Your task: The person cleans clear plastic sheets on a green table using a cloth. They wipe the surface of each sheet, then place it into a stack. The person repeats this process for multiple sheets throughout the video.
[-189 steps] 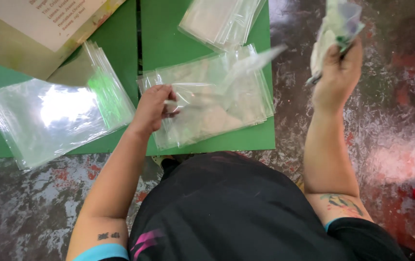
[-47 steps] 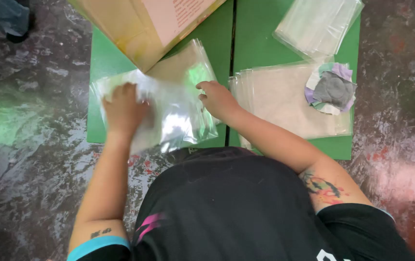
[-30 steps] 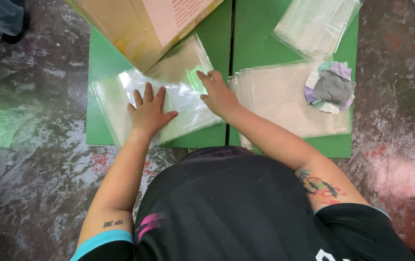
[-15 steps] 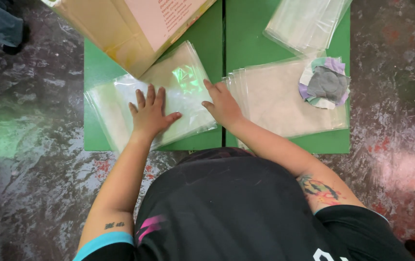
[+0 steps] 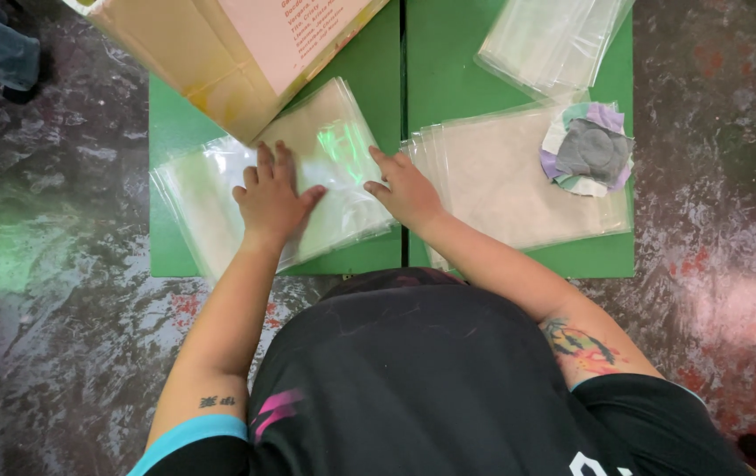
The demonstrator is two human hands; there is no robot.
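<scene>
We stood over a mottled concrete floor (image 5: 61,291) on which a green tabletop (image 5: 378,62) lay, split down its middle by a dark seam; our own black shirt hid its near edge at the centre. A cardboard box (image 5: 219,53) sat across the far left corner, its upper part cut off by the frame. On the right half lay a stack of clear plastic bags (image 5: 501,185), reaching toward the right edge, with a second, smaller stack of clear bags (image 5: 554,40) at the far right corner, again cut off at the top. A small bundle of grey, lilac and pale green fabric pieces (image 5: 591,150) rested on the larger stack near the right edge; what they were exactly we could not tell. On the left half a clear plastic bag (image 5: 325,167) lay flat, its glare hiding how many sheets there were. Our left hand (image 5: 270,198) pressed on it palm down, fingers stretched flat and slightly apart. Our right hand (image 5: 406,187) rested at the seam, on that bag's right edge, fingers extended, holding nothing.
</scene>
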